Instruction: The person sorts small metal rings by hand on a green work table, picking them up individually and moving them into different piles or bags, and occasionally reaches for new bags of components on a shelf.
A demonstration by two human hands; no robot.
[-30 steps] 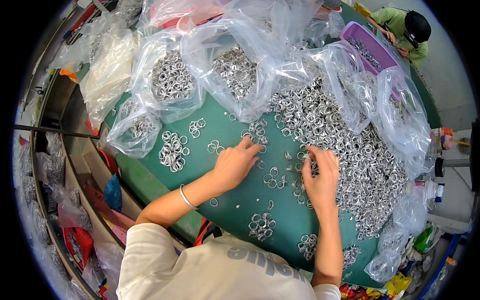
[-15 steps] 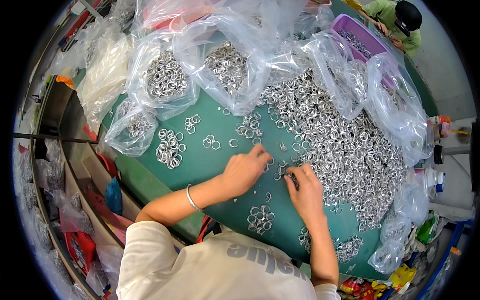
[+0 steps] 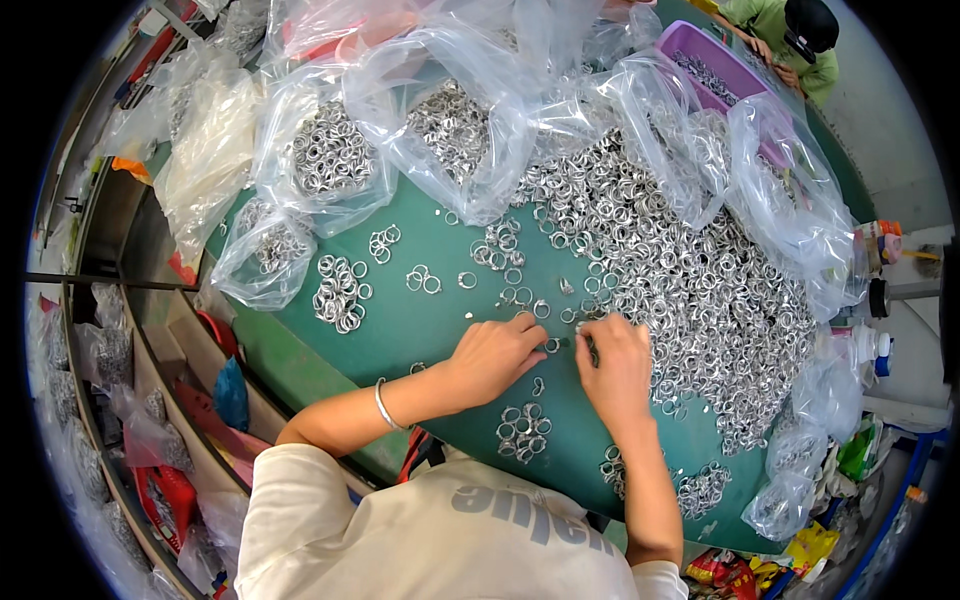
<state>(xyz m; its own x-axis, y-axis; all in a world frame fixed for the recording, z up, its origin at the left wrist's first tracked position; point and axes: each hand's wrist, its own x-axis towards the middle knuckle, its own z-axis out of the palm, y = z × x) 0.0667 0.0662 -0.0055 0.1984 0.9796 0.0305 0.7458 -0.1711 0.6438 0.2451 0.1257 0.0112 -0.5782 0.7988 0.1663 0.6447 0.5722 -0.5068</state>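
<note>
My left hand point(image 3: 497, 358), a bracelet at its wrist, is low over the green table with its fingers drawn together. At its fingertips is a single silver metal ring point(image 3: 552, 345). Facing it, my right hand point(image 3: 615, 370) has thumb and fingers curled in a pinch at the left edge of a large heap of silver rings point(image 3: 700, 300); what it holds is hidden. A few loose rings point(image 3: 523, 296) lie just beyond the left hand. Toward me, between the forearms, sits a small cluster of rings point(image 3: 523, 432).
Clear plastic bags of rings point(image 3: 335, 150) line the far side. A purple bin point(image 3: 685, 42) stands far right, near a person in green point(image 3: 815, 75). Another ring group point(image 3: 340, 295) lies at left. A green tabletop point(image 3: 420, 325) stretches beneath, with shelving point(image 3: 130, 330) at the left.
My left hand has drawn back toward me, uncovering rings beyond its fingertips. My right hand has shifted slightly farther away, its fingers more curled. Rings that lay between the hands have changed position.
</note>
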